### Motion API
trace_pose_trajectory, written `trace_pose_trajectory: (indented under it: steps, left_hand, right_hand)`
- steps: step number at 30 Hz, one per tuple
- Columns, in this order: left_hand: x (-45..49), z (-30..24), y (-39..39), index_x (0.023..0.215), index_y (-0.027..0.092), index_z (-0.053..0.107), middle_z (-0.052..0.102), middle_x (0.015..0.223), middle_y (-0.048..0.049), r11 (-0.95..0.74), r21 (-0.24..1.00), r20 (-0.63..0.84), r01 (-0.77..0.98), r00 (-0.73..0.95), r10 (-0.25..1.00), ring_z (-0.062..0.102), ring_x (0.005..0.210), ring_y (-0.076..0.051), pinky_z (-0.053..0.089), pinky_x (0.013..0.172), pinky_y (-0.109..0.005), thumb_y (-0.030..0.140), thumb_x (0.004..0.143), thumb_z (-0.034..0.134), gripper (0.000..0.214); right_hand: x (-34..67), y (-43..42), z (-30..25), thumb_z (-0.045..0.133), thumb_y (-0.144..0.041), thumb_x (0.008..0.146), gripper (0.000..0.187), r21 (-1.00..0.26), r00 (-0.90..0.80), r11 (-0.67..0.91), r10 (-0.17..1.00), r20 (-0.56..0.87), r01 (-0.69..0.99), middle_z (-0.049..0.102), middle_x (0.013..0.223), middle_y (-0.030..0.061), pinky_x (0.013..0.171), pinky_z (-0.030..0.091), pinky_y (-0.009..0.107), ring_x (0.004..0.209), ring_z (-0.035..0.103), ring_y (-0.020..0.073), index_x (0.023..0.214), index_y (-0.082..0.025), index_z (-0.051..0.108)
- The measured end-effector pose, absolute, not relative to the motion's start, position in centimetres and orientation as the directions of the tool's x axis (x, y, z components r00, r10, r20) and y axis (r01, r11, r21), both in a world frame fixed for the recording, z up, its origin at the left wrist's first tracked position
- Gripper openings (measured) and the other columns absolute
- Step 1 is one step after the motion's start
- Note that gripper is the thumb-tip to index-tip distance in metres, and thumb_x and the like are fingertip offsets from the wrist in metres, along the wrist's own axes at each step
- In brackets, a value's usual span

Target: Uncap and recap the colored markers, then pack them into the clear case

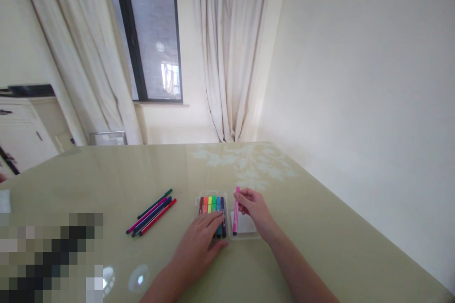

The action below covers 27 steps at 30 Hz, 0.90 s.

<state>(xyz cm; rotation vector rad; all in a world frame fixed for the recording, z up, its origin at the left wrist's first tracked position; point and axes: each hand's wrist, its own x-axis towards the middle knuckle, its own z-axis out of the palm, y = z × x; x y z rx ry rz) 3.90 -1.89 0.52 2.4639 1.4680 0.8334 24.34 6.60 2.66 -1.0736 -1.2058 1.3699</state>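
A clear plastic pen case (228,236) lies opened out on the table in front of me. Its left half holds a row of several colored markers (213,202), from brown through orange, yellow, green and blue to dark blue. Resting flat over the lower part of that row is my left hand (206,229), fingers stretched out. My right hand (253,206) pinches a pink marker (236,218) near its upper end, upright over the case's right half. A white sheet (246,223) shows in that half, partly behind my right hand.
Several loose markers (152,215), green, purple, dark blue and red, lie together left of the case on the glossy table (284,255). A white wall (373,104) runs along the right side. Curtains (231,57) and a window stand behind the far edge. The lower left corner is pixelated.
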Motion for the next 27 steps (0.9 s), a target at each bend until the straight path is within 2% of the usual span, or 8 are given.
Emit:
trace_pose_trajectory:
  steps: [3, 6, 8, 10, 15, 19, 23, 27]
  left_hand:
    - [5.4, 1.3, -2.5, 0.119, 0.025, 0.066, 0.07, 0.122, -0.009, -0.485, 0.449, 0.423, 0.75, 0.299, 0.855, 0.064, 0.114, -0.028, 0.053, 0.1, -0.045, 0.046, 0.093, 0.066, 0.034]
    - [6.6, 1.6, -2.6, 0.1, 0.023, 0.066, 0.07, 0.103, -0.0072, -0.456, 0.474, 0.428, 0.753, 0.256, 0.867, 0.066, 0.099, -0.025, 0.055, 0.089, -0.04, 0.039, 0.097, 0.06, 0.018]
    - [6.8, 1.5, -2.5, 0.098, 0.022, 0.065, 0.07, 0.101, -0.0069, -0.443, 0.472, 0.43, 0.762, 0.24, 0.871, 0.065, 0.097, -0.025, 0.055, 0.087, -0.04, 0.035, 0.098, 0.057, 0.015]
    - [6.5, 1.2, -2.4, 0.105, 0.022, 0.066, 0.07, 0.109, -0.0078, -0.455, 0.454, 0.432, 0.766, 0.257, 0.864, 0.065, 0.104, -0.026, 0.055, 0.092, -0.043, 0.037, 0.097, 0.058, 0.018]
    - [5.8, 0.2, -2.1, 0.141, 0.025, 0.055, 0.061, 0.145, -0.0083, -0.508, 0.358, 0.38, 0.784, 0.375, 0.846, 0.056, 0.132, -0.029, 0.044, 0.115, -0.05, 0.038, 0.091, 0.069, 0.053]
    - [6.0, -0.3, -1.7, 0.144, 0.026, 0.053, 0.061, 0.146, -0.0062, -0.464, 0.353, 0.315, 0.813, 0.363, 0.877, 0.057, 0.133, -0.026, 0.047, 0.113, -0.045, 0.027, 0.094, 0.064, 0.051]
    - [6.3, -0.7, -1.3, 0.142, 0.03, 0.055, 0.063, 0.144, -0.0048, -0.484, 0.29, 0.331, 0.826, 0.388, 0.86, 0.059, 0.131, -0.026, 0.05, 0.111, -0.045, 0.023, 0.089, 0.072, 0.056]
    - [6.5, -1.1, -1.2, 0.135, 0.031, 0.062, 0.064, 0.141, -0.0054, -0.497, 0.221, 0.358, 0.839, 0.405, 0.842, 0.061, 0.128, -0.028, 0.052, 0.108, -0.048, 0.022, 0.085, 0.078, 0.054]
  right_hand:
    - [23.5, 6.2, 2.5, 0.086, -0.059, 0.066, 0.047, -0.994, -0.135, -0.011, 0.991, 0.004, -0.107, 0.06, 0.058, -0.0044, 0.049, 0.04, 0.022, 0.051, 0.053, 0.0098, 0.077, -0.018, 0.064]
    - [23.0, 5.9, 2.5, 0.084, -0.057, 0.069, 0.045, -0.993, -0.158, -0.004, 0.987, 0.014, -0.115, 0.061, 0.059, -0.0037, 0.052, 0.043, 0.023, 0.052, 0.054, 0.0103, 0.08, -0.018, 0.066]
    - [23.2, 6.0, 2.6, 0.083, -0.056, 0.07, 0.043, -0.994, -0.189, -0.001, 0.982, 0.019, -0.106, 0.065, 0.065, -0.0017, 0.055, 0.045, 0.023, 0.056, 0.057, 0.0111, 0.085, -0.018, 0.07]
    - [23.7, 6.3, 2.6, 0.081, -0.055, 0.071, 0.043, -0.998, -0.2, 0.028, 0.979, 0.04, -0.062, 0.069, 0.07, 0.0004, 0.057, 0.047, 0.024, 0.06, 0.06, 0.0124, 0.09, -0.017, 0.073]
    - [25.1, 7.5, 2.1, 0.072, -0.053, 0.078, 0.038, -0.977, -0.131, 0.124, 0.986, 0.101, 0.174, 0.068, 0.064, 0.0016, 0.05, 0.046, 0.024, 0.057, 0.061, 0.015, 0.087, -0.016, 0.076]
    - [24.8, 7.7, 1.5, 0.071, -0.045, 0.081, 0.029, -0.947, -0.131, 0.082, 0.99, 0.043, 0.31, 0.068, 0.061, 0.0017, 0.047, 0.046, 0.025, 0.053, 0.063, 0.0165, 0.084, -0.017, 0.076]
    - [23.7, 7.3, 1.3, 0.073, -0.033, 0.082, 0.018, -0.921, -0.099, 0.042, 0.995, 0.004, 0.387, 0.071, 0.062, 0.0007, 0.05, 0.049, 0.025, 0.051, 0.065, 0.0161, 0.091, -0.019, 0.074]
    - [22.8, 6.7, 1.5, 0.07, -0.02, 0.083, 0.001, -0.805, -0.11, 0.151, 0.988, 0.107, 0.573, 0.071, 0.065, 0.0002, 0.06, 0.047, 0.024, 0.06, 0.066, 0.015, 0.082, -0.019, 0.069]
